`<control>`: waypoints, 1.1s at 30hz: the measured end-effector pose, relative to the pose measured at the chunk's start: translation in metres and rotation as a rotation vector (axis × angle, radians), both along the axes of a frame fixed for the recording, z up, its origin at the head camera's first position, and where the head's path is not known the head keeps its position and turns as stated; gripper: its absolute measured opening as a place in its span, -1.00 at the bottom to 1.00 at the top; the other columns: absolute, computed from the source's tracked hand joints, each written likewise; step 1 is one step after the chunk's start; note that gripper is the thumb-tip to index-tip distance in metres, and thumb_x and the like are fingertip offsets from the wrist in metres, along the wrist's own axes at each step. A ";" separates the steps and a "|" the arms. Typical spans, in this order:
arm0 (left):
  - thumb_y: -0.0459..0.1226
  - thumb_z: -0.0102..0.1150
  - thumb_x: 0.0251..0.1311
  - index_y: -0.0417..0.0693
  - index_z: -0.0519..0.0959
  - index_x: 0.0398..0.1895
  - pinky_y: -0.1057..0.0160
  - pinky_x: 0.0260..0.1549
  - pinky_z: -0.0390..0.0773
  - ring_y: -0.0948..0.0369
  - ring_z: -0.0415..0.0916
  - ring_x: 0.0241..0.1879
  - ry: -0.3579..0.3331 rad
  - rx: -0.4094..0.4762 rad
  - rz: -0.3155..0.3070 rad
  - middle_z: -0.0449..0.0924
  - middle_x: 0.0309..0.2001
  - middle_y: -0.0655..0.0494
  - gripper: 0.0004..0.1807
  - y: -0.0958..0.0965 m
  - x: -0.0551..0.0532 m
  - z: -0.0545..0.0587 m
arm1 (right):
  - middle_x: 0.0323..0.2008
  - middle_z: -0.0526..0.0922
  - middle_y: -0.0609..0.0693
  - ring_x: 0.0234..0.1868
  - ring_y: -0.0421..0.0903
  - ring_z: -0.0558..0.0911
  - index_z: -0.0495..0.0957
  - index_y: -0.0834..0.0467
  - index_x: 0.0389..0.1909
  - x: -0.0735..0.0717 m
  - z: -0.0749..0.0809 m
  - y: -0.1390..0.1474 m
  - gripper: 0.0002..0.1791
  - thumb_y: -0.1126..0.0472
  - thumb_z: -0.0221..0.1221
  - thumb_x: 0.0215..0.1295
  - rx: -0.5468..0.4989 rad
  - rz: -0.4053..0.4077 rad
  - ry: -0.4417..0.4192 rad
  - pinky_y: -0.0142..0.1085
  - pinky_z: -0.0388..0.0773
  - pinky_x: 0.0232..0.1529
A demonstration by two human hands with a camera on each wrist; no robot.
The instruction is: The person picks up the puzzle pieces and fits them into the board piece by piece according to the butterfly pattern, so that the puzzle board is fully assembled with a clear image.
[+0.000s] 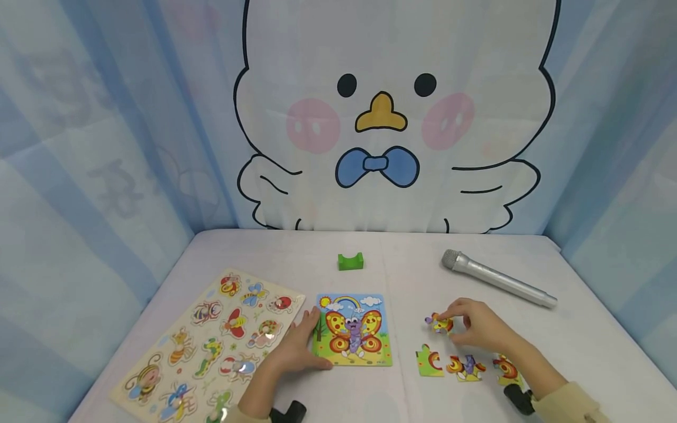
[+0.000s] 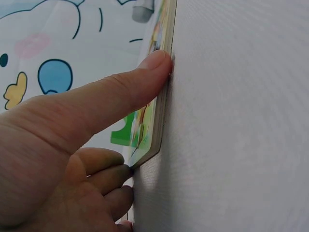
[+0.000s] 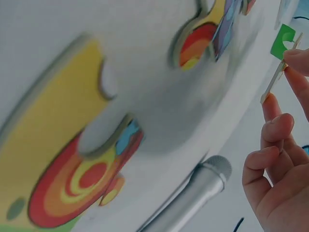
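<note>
In the head view a square butterfly picture puzzle (image 1: 352,332) lies flat at the centre of the table. My left hand (image 1: 295,348) rests at its lower left corner, thumb along the bottom edge and fingers by the left side. The left wrist view shows the thumb (image 2: 128,87) extended against the board's edge. Over to the right, my right hand (image 1: 481,326) pinches a small colourful puzzle piece (image 1: 440,323), seen edge-on in the right wrist view. Below that hand lie a green-yellow piece (image 1: 429,362), a purple-centred piece (image 1: 468,369) and a red-ringed wing piece (image 1: 506,369).
A large insect-picture board (image 1: 211,346) lies at the left, partly behind my left arm. At the back stands a small green notched block (image 1: 351,262). A silver toy microphone (image 1: 499,279) lies at the back right. A printed curtain (image 1: 381,205) hangs behind the table.
</note>
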State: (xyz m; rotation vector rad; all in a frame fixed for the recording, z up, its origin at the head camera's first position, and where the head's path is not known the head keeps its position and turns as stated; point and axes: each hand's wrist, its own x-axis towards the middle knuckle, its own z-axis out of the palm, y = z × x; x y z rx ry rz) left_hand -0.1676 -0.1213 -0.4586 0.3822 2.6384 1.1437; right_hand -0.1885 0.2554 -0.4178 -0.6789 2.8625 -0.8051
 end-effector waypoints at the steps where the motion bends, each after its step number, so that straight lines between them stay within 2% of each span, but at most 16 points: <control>1: -0.13 0.51 -0.35 -0.32 -0.02 0.37 -0.14 0.29 -0.28 -0.09 -0.22 0.38 0.001 -0.001 -0.001 -0.08 0.39 -0.22 0.21 0.000 0.000 0.000 | -0.26 0.50 -0.07 -0.57 -0.27 0.29 0.65 0.07 -0.17 -0.001 0.000 -0.004 -0.61 0.31 0.33 -0.14 -0.003 0.011 0.002 -0.44 0.30 -0.62; 10: -0.12 0.51 -0.35 -0.31 -0.03 0.38 -0.14 0.29 -0.29 -0.09 -0.22 0.38 -0.002 0.000 0.003 -0.09 0.39 -0.22 0.22 0.000 0.001 0.000 | -0.26 0.49 -0.09 -0.56 -0.23 0.31 0.66 0.06 -0.18 -0.006 -0.002 -0.041 -0.64 0.31 0.31 -0.12 -0.024 0.052 -0.025 -0.43 0.33 -0.60; 24: -0.11 0.50 -0.34 -0.29 -0.02 0.38 -0.13 0.30 -0.28 -0.07 -0.22 0.38 -0.003 -0.006 0.009 -0.09 0.39 -0.19 0.21 0.001 -0.001 0.000 | -0.25 0.48 -0.12 -0.40 -0.15 0.39 0.68 -0.03 -0.19 -0.019 -0.010 -0.094 -0.62 0.27 0.32 -0.15 0.032 0.080 -0.079 -0.33 0.39 -0.45; 33: -0.12 0.50 -0.33 -0.31 -0.04 0.38 -0.13 0.30 -0.28 -0.09 -0.23 0.38 -0.015 -0.006 0.006 -0.09 0.39 -0.21 0.21 0.000 0.001 0.002 | -0.26 0.50 -0.09 -0.31 -0.15 0.44 0.69 0.02 -0.24 -0.021 -0.009 -0.120 -0.64 0.24 0.37 -0.19 0.087 0.135 -0.025 -0.24 0.47 -0.29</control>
